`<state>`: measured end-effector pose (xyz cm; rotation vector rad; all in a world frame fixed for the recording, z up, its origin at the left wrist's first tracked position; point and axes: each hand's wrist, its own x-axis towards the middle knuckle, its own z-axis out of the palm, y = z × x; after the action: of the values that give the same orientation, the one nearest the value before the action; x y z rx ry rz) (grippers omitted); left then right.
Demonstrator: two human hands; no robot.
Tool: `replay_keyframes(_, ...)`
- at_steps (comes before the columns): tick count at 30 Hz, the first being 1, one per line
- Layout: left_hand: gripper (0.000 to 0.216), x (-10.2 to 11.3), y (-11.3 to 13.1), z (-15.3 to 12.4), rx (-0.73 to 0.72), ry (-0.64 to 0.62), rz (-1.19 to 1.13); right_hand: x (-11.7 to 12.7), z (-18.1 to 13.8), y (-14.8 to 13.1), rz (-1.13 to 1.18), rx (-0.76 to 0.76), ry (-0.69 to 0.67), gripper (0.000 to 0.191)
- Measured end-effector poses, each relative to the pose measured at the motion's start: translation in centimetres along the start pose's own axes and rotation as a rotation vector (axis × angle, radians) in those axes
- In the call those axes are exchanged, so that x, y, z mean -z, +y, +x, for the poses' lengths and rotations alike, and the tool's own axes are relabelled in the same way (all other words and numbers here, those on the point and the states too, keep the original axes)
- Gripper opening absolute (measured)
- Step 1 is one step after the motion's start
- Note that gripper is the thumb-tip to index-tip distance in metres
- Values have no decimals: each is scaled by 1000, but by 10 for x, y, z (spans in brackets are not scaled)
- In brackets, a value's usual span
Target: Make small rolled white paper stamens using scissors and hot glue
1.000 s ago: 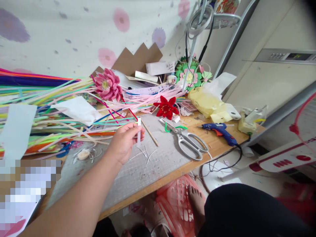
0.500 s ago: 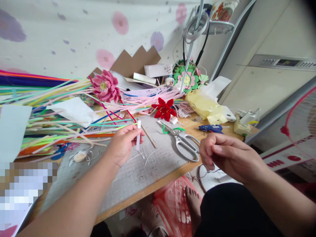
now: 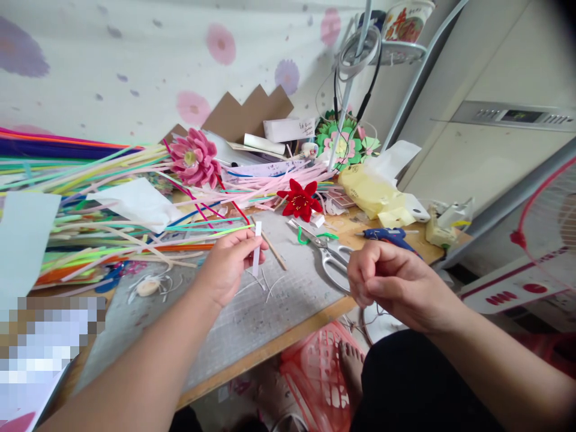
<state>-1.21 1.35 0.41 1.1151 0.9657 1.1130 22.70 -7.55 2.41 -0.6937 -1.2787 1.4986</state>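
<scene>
My left hand (image 3: 231,261) pinches a short white strip (image 3: 257,249) upright between thumb and fingers, over the grey cutting mat (image 3: 216,336). My right hand (image 3: 387,279) hangs near the table's front edge, thumb pressed to curled fingers; whatever they hold, if anything, is too small to make out. Its fingertips overlap the handles of the silver scissors (image 3: 333,264) lying behind them. Thin white snippets (image 3: 266,285) and a thin wooden stick (image 3: 275,251) lie on the mat near my left hand. A red flower (image 3: 300,201) sits at the mat's far edge.
A blue glue gun (image 3: 390,235) lies right of the scissors. Bundles of coloured pipe cleaners (image 3: 99,231) and a pink flower (image 3: 194,157) fill the left and back. A spool of white thread (image 3: 147,287) sits on the mat. A red basket (image 3: 315,366) stands below the table.
My right hand has moved left, now overlapping the scissors' handles. My left hand with the white strip has shifted slightly to the right.
</scene>
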Motion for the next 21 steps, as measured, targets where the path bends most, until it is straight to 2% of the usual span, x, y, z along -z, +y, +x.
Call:
replay_keyframes(7, 13, 1, -1, -3, -2, -17, -20, -2, 3, 4, 67, -42, -26, 13)
replay_keyframes(9, 13, -2, 1, -8, -7, -115, -42, -3, 4, 4, 85, -61, -8, 12)
replay_keyframes(13, 14, -15, 3, -26, 15, -501, 12, -7, 8, 7, 79, -55, 32, 11)
replay_keyframes(15, 12, -21, 3, -33, 25, -624, 74, -10, 11, 10, 40, -58, 43, 12)
replay_keyframes(17, 10, -26, 1, -37, 19, -665, 144, -13, 14, 13, 2, -73, 42, 12)
replay_keyframes(21, 10, -26, -4, -35, 2, -639, 230, -19, 20, 18, -17, -109, 13, 13)
